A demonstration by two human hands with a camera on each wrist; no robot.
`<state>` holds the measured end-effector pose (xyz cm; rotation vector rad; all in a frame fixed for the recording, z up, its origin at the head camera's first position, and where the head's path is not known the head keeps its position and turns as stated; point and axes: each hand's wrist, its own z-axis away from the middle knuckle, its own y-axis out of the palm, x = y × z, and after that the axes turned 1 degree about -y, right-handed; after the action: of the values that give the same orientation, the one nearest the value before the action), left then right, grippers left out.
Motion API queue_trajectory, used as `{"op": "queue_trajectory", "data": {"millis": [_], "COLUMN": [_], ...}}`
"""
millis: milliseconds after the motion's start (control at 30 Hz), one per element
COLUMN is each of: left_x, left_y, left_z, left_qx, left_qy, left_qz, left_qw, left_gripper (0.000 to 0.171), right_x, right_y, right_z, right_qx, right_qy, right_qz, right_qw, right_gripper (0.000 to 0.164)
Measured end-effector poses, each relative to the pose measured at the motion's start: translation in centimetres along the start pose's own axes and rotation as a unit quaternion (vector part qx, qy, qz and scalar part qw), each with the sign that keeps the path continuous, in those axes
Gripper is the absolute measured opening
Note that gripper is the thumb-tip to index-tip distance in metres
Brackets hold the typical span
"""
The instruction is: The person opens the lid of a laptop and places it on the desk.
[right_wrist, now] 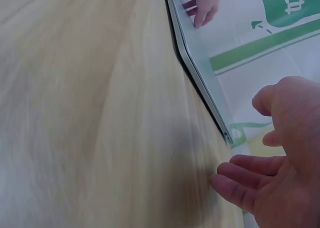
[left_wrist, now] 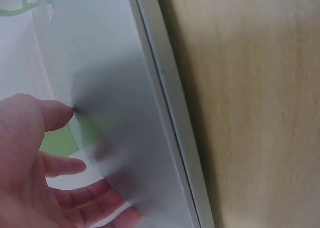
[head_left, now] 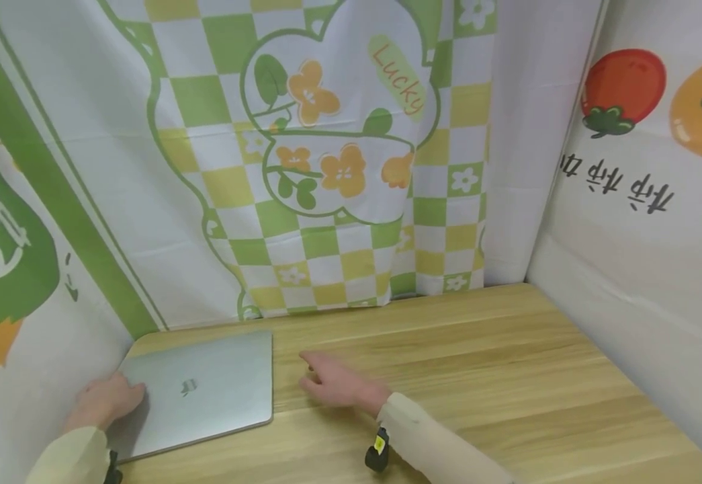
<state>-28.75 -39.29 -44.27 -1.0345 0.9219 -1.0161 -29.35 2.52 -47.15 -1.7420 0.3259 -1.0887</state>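
A closed silver laptop (head_left: 217, 383) lies flat at the left of the wooden table, its logo showing on the lid. At its left side, my left hand (head_left: 105, 400) rests on the lid. In the left wrist view, the thumb and some fingertips of the left hand (left_wrist: 45, 163) meet the lid of the laptop (left_wrist: 115, 78), fingers loosely bent. My right hand (head_left: 338, 383) hovers at or just above the table, a short way right of the laptop and apart from it. The right wrist view shows the right hand (right_wrist: 280, 168) with relaxed fingers, holding nothing, near the laptop's edge (right_wrist: 200, 78).
The wooden table (head_left: 477, 376) reaches to the right and front. A green-and-white checked cloth (head_left: 326, 255) hangs at its back edge. White printed cloth walls (head_left: 623, 255) stand at both sides. A black wrist strap (head_left: 377, 450) sits on the right sleeve.
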Motion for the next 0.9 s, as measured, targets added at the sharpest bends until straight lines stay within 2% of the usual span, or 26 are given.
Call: {"op": "queue_trajectory", "data": {"millis": [167,600,900], "left_x": [0.4,0.5,0.9], "left_y": [0.3,0.4,-0.1], "left_z": [0.0,0.2,0.3], "left_qx": [0.006,0.022,0.021], "left_qy": [-0.008,-0.035,-0.018], "left_qz": [-0.008,0.001,0.004], "left_qw": [0.9999,0.9991,0.9996], "left_gripper": [0.066,0.066,0.071], "right_x": [0.9,3.1,4.2], "right_y": [1.1,3.1,3.4], "right_z": [-0.6,-1.7,-1.9], "right_qx": [-0.002,0.024,0.019], "right_qy": [-0.013,0.009,0.028], "right_qz": [-0.003,-0.090,-0.086], "right_qw": [1.000,0.996,0.996], "right_gripper": [0.057,0.059,0.060]}}
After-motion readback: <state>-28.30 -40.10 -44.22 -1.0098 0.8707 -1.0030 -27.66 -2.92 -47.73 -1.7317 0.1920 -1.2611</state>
